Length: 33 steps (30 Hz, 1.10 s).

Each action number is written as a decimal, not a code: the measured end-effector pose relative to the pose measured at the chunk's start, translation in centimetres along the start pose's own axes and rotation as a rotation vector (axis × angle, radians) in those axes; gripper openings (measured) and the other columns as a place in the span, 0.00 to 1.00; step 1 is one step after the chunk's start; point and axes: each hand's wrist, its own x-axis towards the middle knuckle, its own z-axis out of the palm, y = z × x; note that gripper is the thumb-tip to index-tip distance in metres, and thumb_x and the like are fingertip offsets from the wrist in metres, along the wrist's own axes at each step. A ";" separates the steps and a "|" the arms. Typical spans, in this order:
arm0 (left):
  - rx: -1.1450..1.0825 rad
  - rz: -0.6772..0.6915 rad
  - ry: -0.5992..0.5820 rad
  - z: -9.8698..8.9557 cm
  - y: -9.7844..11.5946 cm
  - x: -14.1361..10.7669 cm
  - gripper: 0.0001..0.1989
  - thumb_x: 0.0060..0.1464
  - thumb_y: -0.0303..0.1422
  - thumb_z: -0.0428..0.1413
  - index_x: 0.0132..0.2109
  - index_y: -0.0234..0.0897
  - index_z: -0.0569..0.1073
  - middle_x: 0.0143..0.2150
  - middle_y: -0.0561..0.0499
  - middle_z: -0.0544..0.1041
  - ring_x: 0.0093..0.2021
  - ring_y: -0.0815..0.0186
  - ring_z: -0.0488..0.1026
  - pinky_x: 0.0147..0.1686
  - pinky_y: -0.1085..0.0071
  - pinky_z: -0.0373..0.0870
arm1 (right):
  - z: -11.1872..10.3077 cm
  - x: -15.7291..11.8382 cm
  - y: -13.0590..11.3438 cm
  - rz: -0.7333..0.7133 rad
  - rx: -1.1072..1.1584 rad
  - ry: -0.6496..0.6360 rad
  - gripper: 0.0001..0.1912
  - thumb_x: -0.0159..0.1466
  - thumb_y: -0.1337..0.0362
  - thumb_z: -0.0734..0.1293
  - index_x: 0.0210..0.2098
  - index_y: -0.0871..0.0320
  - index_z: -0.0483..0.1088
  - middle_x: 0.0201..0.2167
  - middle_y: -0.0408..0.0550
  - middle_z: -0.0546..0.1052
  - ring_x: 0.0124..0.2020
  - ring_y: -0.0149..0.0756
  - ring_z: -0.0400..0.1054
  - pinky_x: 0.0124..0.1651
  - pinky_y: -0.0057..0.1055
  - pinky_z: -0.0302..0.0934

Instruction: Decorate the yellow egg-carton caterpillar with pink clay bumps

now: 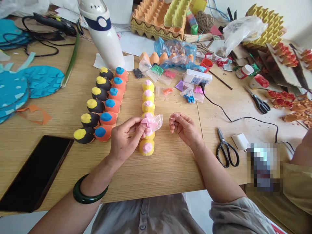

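Pink clay packet: probably light, soft; grip edge. Left hand pinches it; right hand curled (contents unclear)

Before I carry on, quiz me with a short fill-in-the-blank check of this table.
1. The left hand holds a clear plastic wrapper with ____ soft material.
2. The person's bangle is dark ____.
3. The black egg-carton cups carry ____ dabs.
4. The scissors beside the white power adapter have ____ handles.

Missing words: pink; green; yellow; black.

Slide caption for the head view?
Left hand holds a clear plastic packet of pink material above a row of yellow pink-topped domes; right hand nearby.
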 end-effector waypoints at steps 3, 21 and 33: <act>0.005 0.001 -0.003 0.0 0.0 0.0 0.07 0.68 0.36 0.61 0.43 0.38 0.80 0.31 0.55 0.84 0.27 0.73 0.78 0.32 0.79 0.77 | 0.1 -0.3 0.0 -0.037 -0.061 0.007 0.20 0.53 0.55 0.84 0.32 0.57 0.73 0.24 0.37 0.74 0.24 0.26 0.66 0.25 0.24 0.69; 0.256 0.089 0.046 0.4 0.1 -0.1 0.07 0.67 0.34 0.59 0.44 0.38 0.81 0.36 0.52 0.87 0.29 0.69 0.82 0.33 0.75 0.79 | 2.7 -2.4 0.0 -0.001 -0.266 -0.090 0.21 0.59 0.47 0.79 0.32 0.58 0.76 0.24 0.38 0.68 0.23 0.25 0.62 0.23 0.25 0.64; 0.551 0.393 0.062 0.2 0.0 -0.1 0.05 0.66 0.30 0.59 0.41 0.42 0.80 0.36 0.54 0.87 0.30 0.67 0.82 0.36 0.72 0.77 | 1.8 -1.8 0.4 -0.128 -0.605 0.054 0.12 0.63 0.58 0.73 0.28 0.58 0.73 0.18 0.36 0.68 0.15 0.24 0.64 0.18 0.24 0.53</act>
